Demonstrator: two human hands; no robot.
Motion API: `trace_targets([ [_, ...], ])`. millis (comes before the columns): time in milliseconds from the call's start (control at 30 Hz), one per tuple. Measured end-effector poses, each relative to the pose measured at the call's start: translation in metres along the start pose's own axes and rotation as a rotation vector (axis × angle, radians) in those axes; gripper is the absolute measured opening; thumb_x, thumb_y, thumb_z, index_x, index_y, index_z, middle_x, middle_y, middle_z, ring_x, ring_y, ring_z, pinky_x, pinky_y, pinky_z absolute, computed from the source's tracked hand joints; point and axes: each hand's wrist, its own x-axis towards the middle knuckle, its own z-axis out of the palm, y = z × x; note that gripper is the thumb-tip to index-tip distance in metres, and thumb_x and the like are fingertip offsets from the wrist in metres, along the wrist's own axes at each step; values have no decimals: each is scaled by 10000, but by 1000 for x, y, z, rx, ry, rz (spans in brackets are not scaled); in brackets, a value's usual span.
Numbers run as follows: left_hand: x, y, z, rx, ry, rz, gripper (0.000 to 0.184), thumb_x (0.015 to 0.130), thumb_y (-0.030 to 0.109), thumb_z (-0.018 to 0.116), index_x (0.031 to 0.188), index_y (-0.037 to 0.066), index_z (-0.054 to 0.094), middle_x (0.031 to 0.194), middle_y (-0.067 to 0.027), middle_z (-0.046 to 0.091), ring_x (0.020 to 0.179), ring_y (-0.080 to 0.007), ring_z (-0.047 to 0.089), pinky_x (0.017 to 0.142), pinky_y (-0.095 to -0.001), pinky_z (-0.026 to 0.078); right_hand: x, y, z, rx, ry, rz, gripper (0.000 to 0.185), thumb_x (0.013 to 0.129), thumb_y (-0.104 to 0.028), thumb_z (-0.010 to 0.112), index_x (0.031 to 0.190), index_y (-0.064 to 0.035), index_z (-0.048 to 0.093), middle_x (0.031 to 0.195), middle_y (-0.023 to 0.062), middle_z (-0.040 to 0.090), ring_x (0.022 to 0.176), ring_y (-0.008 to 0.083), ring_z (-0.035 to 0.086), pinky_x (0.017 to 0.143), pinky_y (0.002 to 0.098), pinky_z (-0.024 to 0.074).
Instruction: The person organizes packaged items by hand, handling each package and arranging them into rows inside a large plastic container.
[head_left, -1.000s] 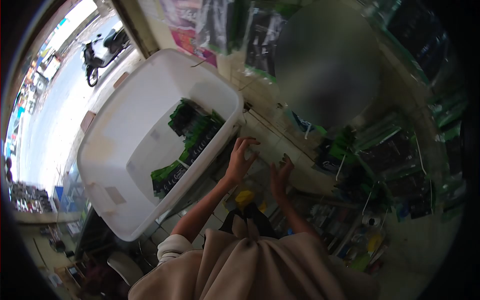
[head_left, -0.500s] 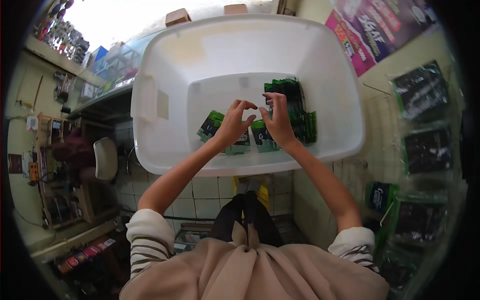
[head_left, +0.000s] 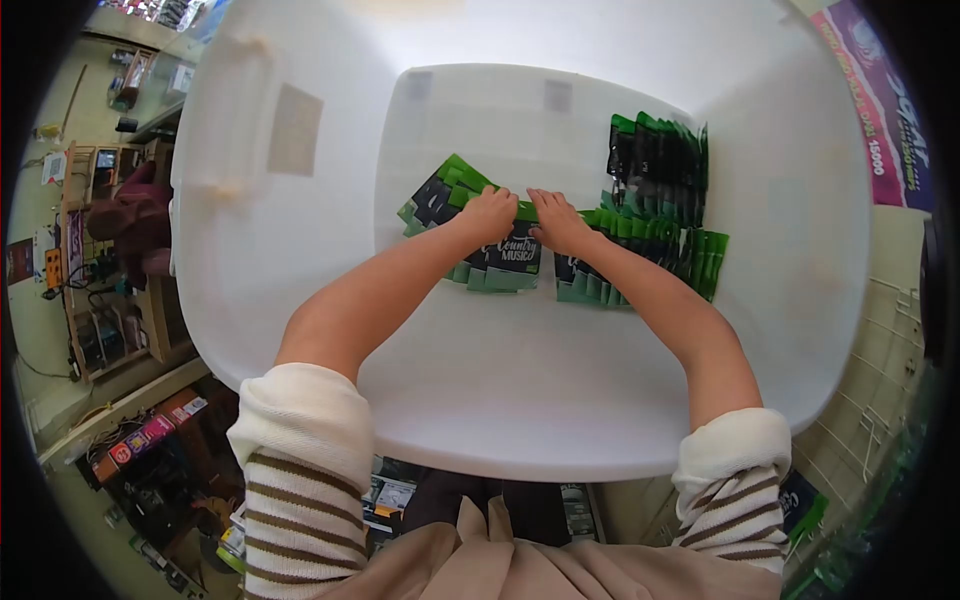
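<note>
A black and green packet point(head_left: 518, 252) lettered "Country Music" lies on top of a fanned group of like packets in the tub. My left hand point(head_left: 490, 216) has its fingers bent over the packet's green top edge on the left. At the right end of that edge, my right hand point(head_left: 560, 224) pinches with thumb and fingers. Left of my left hand, more fanned packets point(head_left: 432, 196) lie tilted. A row of overlapping packets point(head_left: 590, 282) runs under and past my right wrist. My fingertips partly hide the packet's top.
A large white plastic tub point(head_left: 560, 410) surrounds the packets, its near rim in front of my body. Another overlapping row of packets point(head_left: 655, 165) lies at the back right inside it. A printed banner point(head_left: 880, 100) hangs beyond the right rim; wooden shelving point(head_left: 120, 290) stands at the left.
My view has moved closer over the tub. Both hands, raised with fingers apart before, have come down onto the top edge of the packet and closed there.
</note>
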Motion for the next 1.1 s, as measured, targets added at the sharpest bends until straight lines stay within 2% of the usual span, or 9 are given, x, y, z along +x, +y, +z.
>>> trace_targets([
  [133,5,0,8,77,42,39,451,679,144,675,1068,1,495,1025,-169,500,966,-335,475,846,-383,406,2,0,-7,-48,-201,60,499,652,-129,683,1088,-23,464,1167,117,433,1089,301,399,863,428,404],
  [333,-9,15,-31,104,93,188,290,689,172,661,885,6,528,839,-133,571,919,-323,515,739,-423,433,0,-7,-60,176,-237,7,269,678,-108,653,886,-37,497,920,165,573,917,346,516,748,412,441],
  [400,-15,23,-55,-238,-60,122,254,712,145,648,877,16,506,884,-150,573,868,-315,541,741,-388,421,-13,-20,-88,388,-134,54,206,713,-80,631,851,-12,495,775,170,590,764,343,559,680,402,430],
  [533,-43,53,-125,-412,84,158,193,756,129,614,860,19,496,807,-127,610,742,-294,571,668,-362,429,-41,-59,-167,325,-14,134,193,738,-82,614,853,-3,480,776,163,595,736,323,572,648,390,425],
  [633,-67,87,-175,-547,215,183,183,757,108,603,875,10,504,818,-158,606,724,-312,572,654,-366,437,-66,-90,-226,362,104,236,183,771,-118,590,875,-13,483,770,164,602,772,333,578,670,395,437],
  [667,-74,96,-184,-583,292,233,168,784,89,603,877,3,491,769,-95,597,655,-169,559,613,-302,448,-76,-99,-241,386,208,211,177,774,-114,590,871,-12,482,764,166,601,765,332,579,658,389,437],
  [800,-119,154,-227,-838,420,298,148,802,61,595,878,5,481,786,-43,570,722,-68,520,623,-240,449,-129,-148,-294,454,526,200,175,770,-103,612,871,-19,496,745,115,591,710,236,577,636,324,435],
  [867,-133,178,-235,-921,443,398,147,804,61,595,881,11,481,804,-32,557,744,-67,514,641,-233,445,-163,-173,-314,463,684,237,188,768,-99,631,906,-35,520,764,46,579,710,130,556,668,264,432],
  [1100,-171,296,-223,-1108,194,698,186,798,3,579,932,31,453,900,-34,513,838,-82,507,680,-229,442,-307,-226,-298,541,1237,414,182,799,-82,599,945,-21,510,884,69,572,795,126,558,697,265,442],
])
